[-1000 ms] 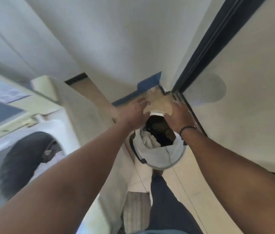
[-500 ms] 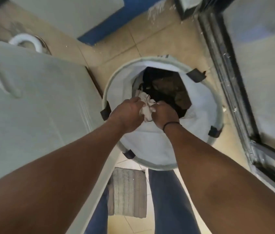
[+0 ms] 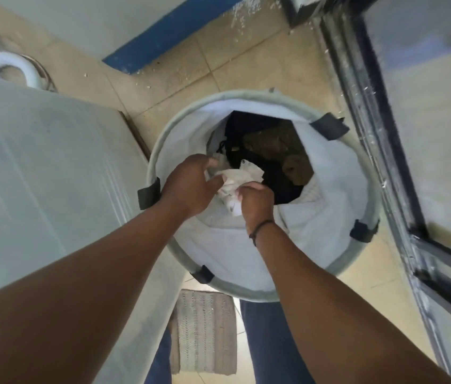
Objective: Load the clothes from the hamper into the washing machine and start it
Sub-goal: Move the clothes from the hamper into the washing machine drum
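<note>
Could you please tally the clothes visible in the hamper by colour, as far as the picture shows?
White, held by both hands: 1
Black: 1
Olive-brown: 1
Total: 3 visible colour groups; folds hide whether any group is several garments.

No text, label, brand, number or sign can be read anywhere in this view. The white cloth may carry faint print, but it is crumpled and too blurred to tell.
</note>
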